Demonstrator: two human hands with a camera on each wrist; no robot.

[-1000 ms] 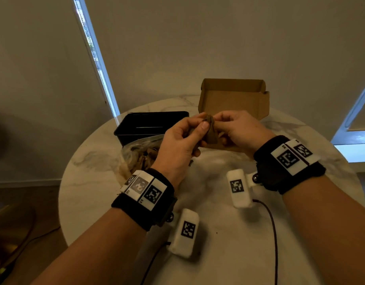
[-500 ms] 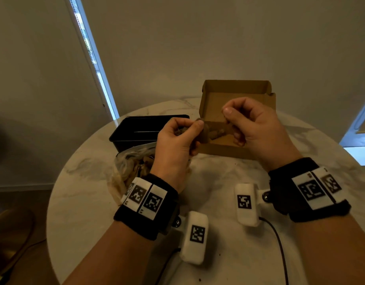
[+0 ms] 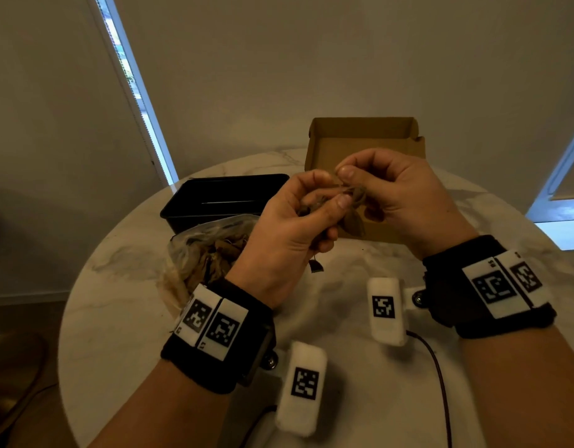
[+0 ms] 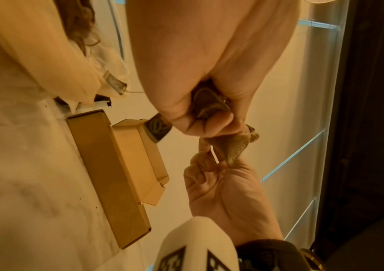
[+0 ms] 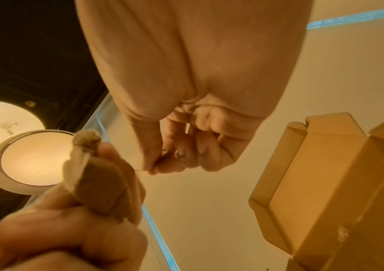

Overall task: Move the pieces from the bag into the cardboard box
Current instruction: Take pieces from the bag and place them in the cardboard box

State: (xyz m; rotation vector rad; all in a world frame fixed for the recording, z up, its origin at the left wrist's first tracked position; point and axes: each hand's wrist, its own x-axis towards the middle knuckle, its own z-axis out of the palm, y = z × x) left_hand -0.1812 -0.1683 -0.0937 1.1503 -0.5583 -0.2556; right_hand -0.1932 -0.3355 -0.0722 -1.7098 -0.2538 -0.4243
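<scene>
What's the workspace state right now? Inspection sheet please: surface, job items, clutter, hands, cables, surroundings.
Surface: round white marble table, with a few dark specks.
Job's things: clear plastic bag of brown pieces lies left of centre; open cardboard box at the far side, its inside mostly hidden by the hands; brown pieces held up in front of the box.
Clutter: black tray behind the bag; a small dark scrap on the table.
Hands: left hand grips a bunch of pieces; right hand pinches one of them.
Cables: dark cable runs from the right wrist unit.
Surroundings: pale blinds, window strips, floor at the left.
</scene>
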